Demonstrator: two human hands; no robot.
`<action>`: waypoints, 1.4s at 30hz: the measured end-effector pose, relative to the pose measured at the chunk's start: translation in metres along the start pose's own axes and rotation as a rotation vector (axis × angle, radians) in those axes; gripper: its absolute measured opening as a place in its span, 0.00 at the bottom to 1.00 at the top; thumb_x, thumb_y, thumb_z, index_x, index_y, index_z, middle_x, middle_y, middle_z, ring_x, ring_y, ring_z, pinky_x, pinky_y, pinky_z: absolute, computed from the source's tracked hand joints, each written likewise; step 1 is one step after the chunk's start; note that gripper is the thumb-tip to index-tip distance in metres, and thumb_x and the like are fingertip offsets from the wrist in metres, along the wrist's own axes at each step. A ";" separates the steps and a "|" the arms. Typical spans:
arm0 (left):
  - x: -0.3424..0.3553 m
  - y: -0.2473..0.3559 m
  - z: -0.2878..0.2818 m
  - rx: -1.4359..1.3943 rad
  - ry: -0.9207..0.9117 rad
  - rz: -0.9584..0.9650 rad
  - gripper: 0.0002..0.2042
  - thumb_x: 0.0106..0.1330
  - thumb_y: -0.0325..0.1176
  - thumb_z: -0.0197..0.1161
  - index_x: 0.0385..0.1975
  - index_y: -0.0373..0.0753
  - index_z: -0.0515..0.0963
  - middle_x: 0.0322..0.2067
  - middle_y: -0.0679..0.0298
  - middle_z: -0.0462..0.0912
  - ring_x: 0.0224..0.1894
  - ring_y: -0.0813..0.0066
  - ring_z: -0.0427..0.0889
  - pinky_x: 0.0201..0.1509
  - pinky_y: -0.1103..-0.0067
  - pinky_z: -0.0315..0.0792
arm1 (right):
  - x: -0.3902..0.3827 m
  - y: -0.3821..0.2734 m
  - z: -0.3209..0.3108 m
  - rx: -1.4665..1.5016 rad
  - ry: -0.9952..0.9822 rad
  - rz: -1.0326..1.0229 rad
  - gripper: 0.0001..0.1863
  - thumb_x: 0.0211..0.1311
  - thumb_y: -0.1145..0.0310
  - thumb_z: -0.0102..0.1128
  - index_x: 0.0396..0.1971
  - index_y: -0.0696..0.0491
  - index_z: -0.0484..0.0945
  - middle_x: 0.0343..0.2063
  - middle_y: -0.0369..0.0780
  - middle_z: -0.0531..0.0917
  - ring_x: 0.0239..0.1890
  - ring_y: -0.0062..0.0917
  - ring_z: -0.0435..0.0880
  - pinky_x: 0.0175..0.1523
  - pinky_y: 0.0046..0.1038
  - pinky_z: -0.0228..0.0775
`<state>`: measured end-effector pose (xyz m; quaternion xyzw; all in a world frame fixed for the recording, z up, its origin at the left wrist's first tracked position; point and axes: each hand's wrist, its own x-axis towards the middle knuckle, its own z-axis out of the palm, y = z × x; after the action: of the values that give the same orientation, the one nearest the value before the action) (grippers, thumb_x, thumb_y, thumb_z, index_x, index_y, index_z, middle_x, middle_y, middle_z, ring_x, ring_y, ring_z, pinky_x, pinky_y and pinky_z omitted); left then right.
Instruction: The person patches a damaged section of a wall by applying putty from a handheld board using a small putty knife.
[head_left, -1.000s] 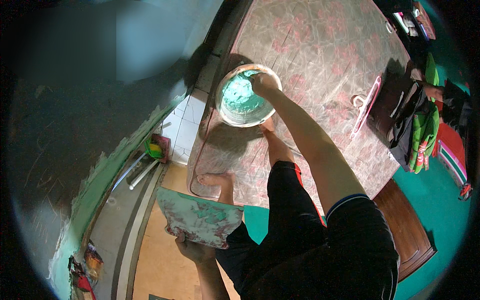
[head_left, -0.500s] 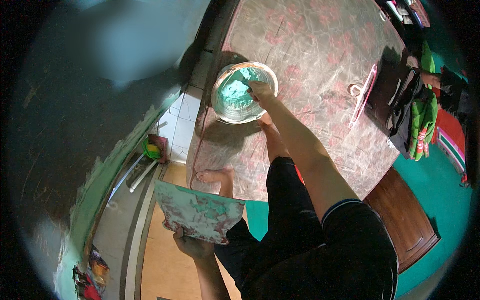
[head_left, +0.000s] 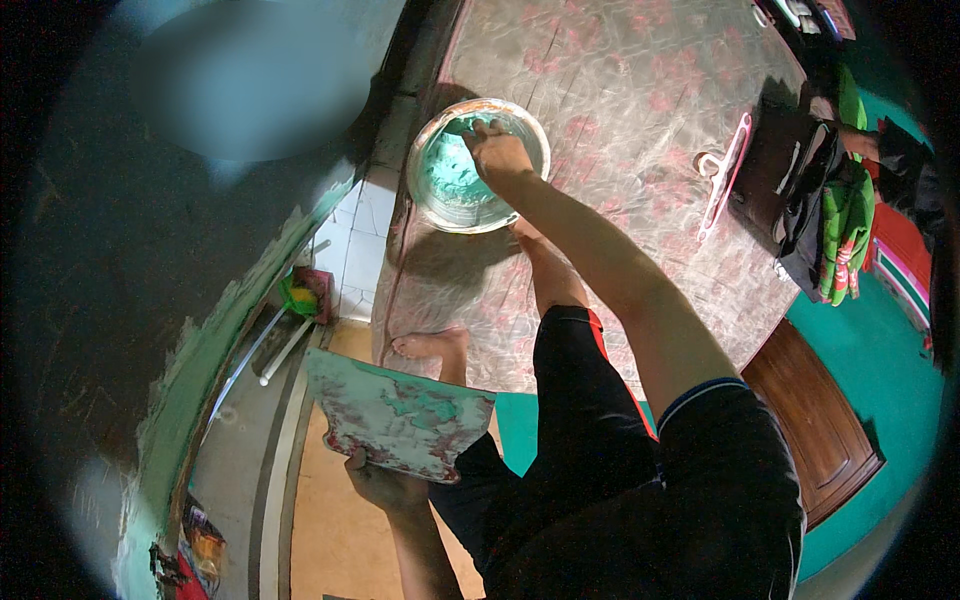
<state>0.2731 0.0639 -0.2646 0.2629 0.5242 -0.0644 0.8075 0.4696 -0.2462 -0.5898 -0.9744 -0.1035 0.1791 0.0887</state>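
Round pale bucket (head_left: 480, 217) on mattress (head_left: 640, 190) — turquoise paste (head_left: 450, 178) inside; paste-smeared board (head_left: 400, 412) well apart.

No text, label, brand, number or sign can be read. No lettering can be made out on the bucket (head_left: 472, 222) or the smeared board (head_left: 395, 412). The green cloth (head_left: 846, 232) at right is printed with pale and reddish marks; whether letters are meant cannot be told. The orange object (head_left: 207, 551) at lower left is shown too small and blurred to be read.
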 end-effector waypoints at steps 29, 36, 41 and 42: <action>0.016 -0.003 -0.007 0.050 0.058 -0.034 0.33 0.61 0.41 0.61 0.66 0.38 0.63 0.64 0.52 0.69 0.66 0.48 0.67 0.68 0.50 0.64 | -0.051 0.044 0.074 0.777 -0.136 0.543 0.18 0.71 0.55 0.53 0.50 0.48 0.84 0.34 0.46 0.87 0.38 0.41 0.87 0.44 0.38 0.78; 0.017 -0.003 -0.008 0.083 0.050 -0.009 0.32 0.61 0.41 0.61 0.65 0.37 0.65 0.62 0.53 0.71 0.64 0.50 0.70 0.67 0.53 0.67 | -0.074 0.036 0.125 1.020 -0.054 0.746 0.18 0.68 0.52 0.56 0.45 0.49 0.85 0.34 0.50 0.87 0.38 0.43 0.88 0.43 0.38 0.79; 0.016 -0.005 -0.009 0.077 0.052 -0.019 0.32 0.60 0.40 0.61 0.65 0.38 0.64 0.63 0.53 0.70 0.65 0.50 0.69 0.67 0.52 0.66 | -0.076 0.030 0.112 0.965 0.019 0.621 0.17 0.68 0.53 0.57 0.47 0.48 0.85 0.38 0.52 0.86 0.43 0.44 0.88 0.49 0.38 0.78; 0.016 -0.005 -0.008 0.077 0.050 -0.023 0.32 0.60 0.40 0.61 0.66 0.38 0.64 0.63 0.53 0.70 0.65 0.49 0.69 0.68 0.52 0.65 | -0.075 0.028 0.109 0.960 0.018 0.620 0.17 0.68 0.54 0.57 0.47 0.47 0.85 0.38 0.52 0.86 0.43 0.44 0.88 0.49 0.39 0.78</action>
<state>0.2718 0.0668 -0.2831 0.2891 0.5442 -0.0873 0.7827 0.3662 -0.2757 -0.6712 -0.8111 0.2809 0.2155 0.4655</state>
